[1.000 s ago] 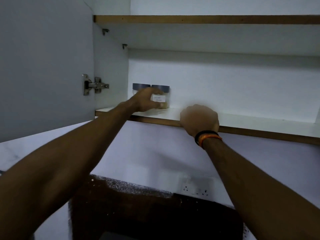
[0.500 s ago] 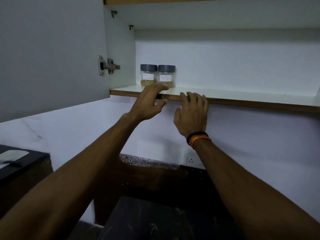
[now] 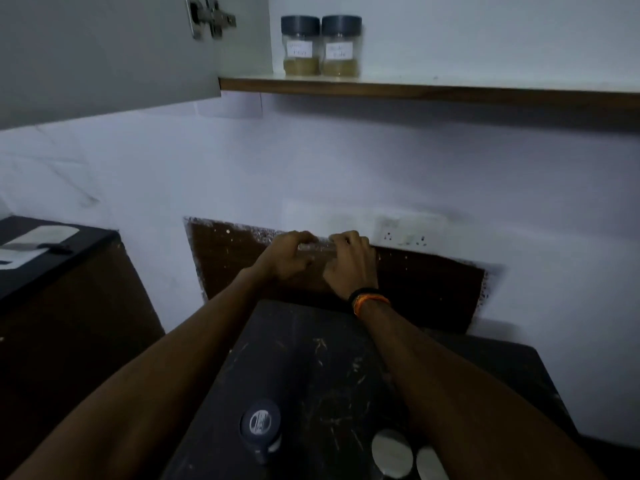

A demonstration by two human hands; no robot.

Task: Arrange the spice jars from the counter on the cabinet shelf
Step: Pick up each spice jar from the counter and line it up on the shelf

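Observation:
Two clear spice jars with dark grey lids and white labels, the left jar [image 3: 300, 46] and the right jar [image 3: 341, 46], stand side by side and touching at the left end of the cabinet shelf [image 3: 450, 90]. Both hold a yellowish powder. Down on the dark counter [image 3: 322, 368] stands another jar with a dark lid [image 3: 260, 427], and beside it are two pale round jar tops [image 3: 391, 452], [image 3: 429, 462]. My left hand [image 3: 287, 258] and my right hand [image 3: 349, 265] hang close together in front of the wall, well below the shelf, fingers loosely curled, holding nothing.
The grey cabinet door [image 3: 104, 53] stands open at the upper left, with its hinge [image 3: 211, 15] near the shelf end. A wall socket [image 3: 405, 233] sits just right of my hands. A dark box with a pale item on top [image 3: 34, 244] is at the left.
Both hands have left the shelf edge and dropped down to mid-wall height. The view has tilted down, bringing the counter and its jars into sight. The two shelf jars stay in place.

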